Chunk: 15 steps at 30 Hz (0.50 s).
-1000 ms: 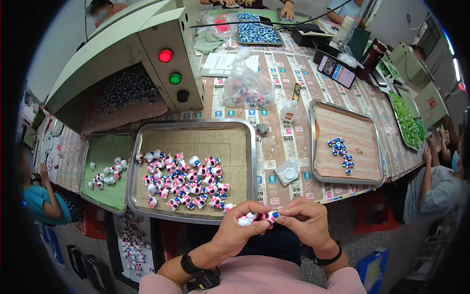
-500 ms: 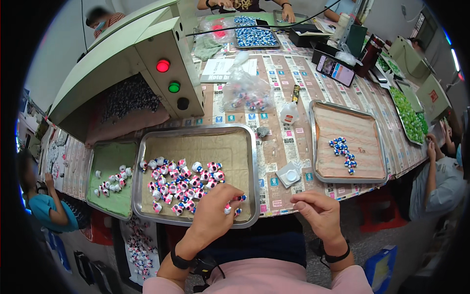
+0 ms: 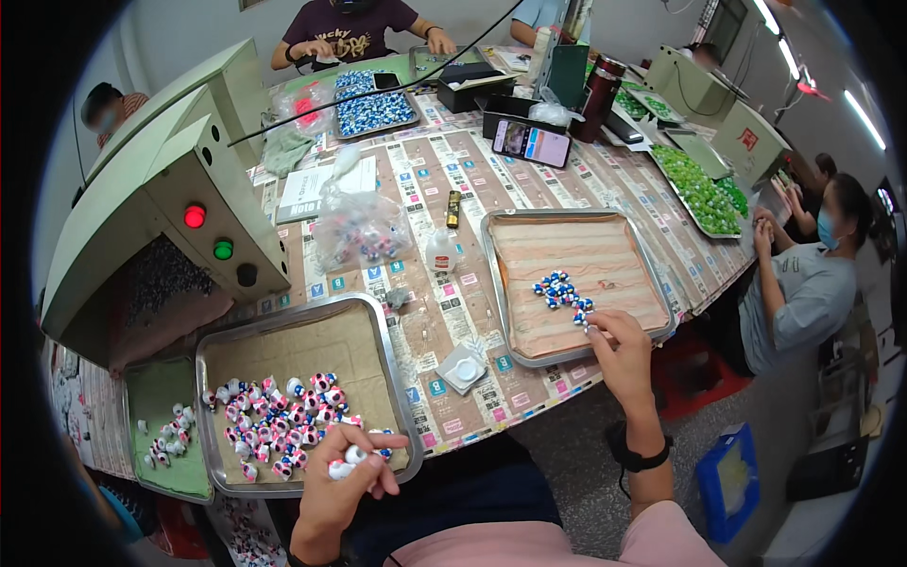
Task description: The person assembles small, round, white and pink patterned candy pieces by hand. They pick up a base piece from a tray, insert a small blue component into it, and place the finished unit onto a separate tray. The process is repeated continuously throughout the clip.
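Observation:
My left hand (image 3: 350, 477) is curled around a few small white toy figures (image 3: 354, 454), above the near right corner of a metal tray (image 3: 402, 402). On that tray's tan cloth lies a heap of pink, white and blue toy figures (image 3: 283, 416). My right hand (image 3: 619, 350) reaches over the near edge of another metal tray (image 3: 529, 359), lined with peach striped cloth. Its thumb and forefinger come together on a small blue-and-white piece at the near end of a loose cluster of such pieces (image 3: 557, 288); the fingertips partly hide it.
Left stands a pale machine (image 3: 161, 217) with red and green lights. A green-lined tray (image 3: 156, 387) adjoins the tan-lined one. Between the trays are a white bottle (image 3: 440, 252), a small white dish (image 3: 463, 369) and a bag of figures (image 3: 359, 236). A phone (image 3: 531, 144) leans farther back; co-workers sit around.
My view has turned to the right. My right hand has moved from beside the table edge to the pieces on the peach tray. My left hand has turned, showing white figures in it.

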### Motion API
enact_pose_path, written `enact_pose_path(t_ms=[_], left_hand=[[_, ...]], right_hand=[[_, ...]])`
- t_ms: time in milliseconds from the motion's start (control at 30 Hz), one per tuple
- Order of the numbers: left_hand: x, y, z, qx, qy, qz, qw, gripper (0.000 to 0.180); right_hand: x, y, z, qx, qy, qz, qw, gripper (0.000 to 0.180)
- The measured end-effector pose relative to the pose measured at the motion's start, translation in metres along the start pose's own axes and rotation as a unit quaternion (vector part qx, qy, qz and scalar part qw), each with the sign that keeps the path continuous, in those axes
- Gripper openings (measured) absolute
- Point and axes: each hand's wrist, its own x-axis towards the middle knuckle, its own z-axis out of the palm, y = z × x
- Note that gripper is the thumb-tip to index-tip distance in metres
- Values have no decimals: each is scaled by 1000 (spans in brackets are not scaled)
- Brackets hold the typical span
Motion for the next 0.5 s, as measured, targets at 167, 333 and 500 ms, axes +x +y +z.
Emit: enact_pose_path(t_ms=[167,333,500], left_hand=[[-8,-22,2,-39,-62,-4,997,12],[-15,-28,20,-120,-62,-76,988,21],[-11,-37,22,-263,-65,-153,950,22]], right_hand=[[18,19,12,-106,-51,-52,992,22],[27,22,23,-143,-63,-35,987,18],[21,-7,21,141,-79,93,982,15]])
